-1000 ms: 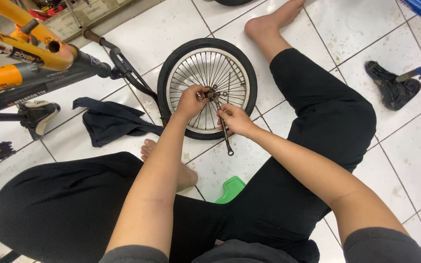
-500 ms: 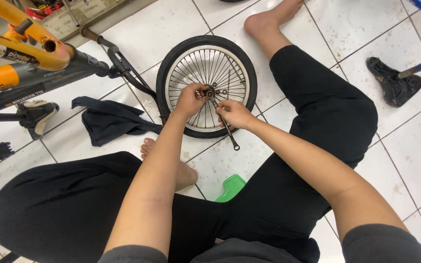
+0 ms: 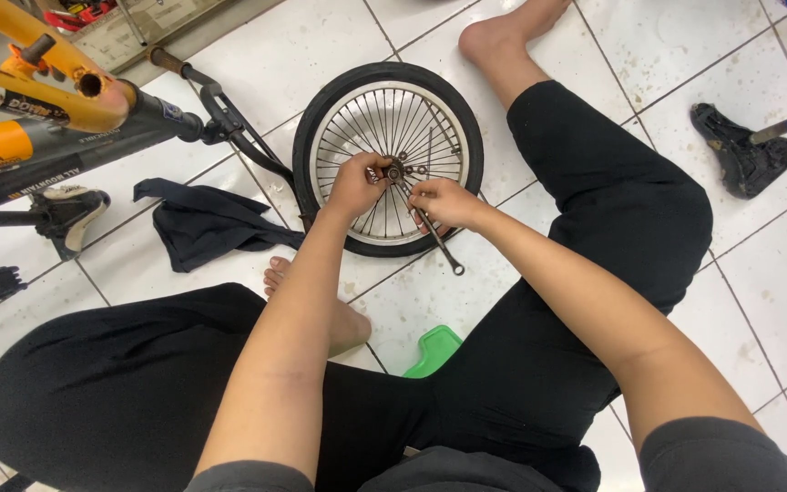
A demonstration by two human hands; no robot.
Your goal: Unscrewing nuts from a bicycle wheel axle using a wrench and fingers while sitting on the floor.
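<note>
Wheel: a small spoked bicycle wheel [image 3: 388,159] with a black tyre is lying flat on the white tiled floor [image 3: 302,55], between the seated person's spread legs.
Hub: the hub [image 3: 395,171] is sitting at the wheel's centre, and both hands are meeting right at it.
Left hand: the left hand [image 3: 357,185] is resting over the spokes, its fingers curling in and pinching at the hub from the left side.
Right hand: the right hand [image 3: 444,202] is closing its fingers around the upper end of a wrench [image 3: 436,239], just beside the hub.
Wrench: the slim metal tool is slanting down and away from the hub, its free end lying over the tyre edge toward the tiles.
Legs: black trousers are covering both legs; one bare foot [image 3: 316,305] is tucking in near the wheel's lower left.
Surroundings: a dark cloth [image 3: 202,223] is lying just left of the wheel, a yellow and black bicycle frame [image 3: 56,118] is stretching across the upper left, a green plastic piece [image 3: 432,351] is peeking out by the right thigh, and a black pedal [image 3: 741,155] is resting at the far right.
</note>
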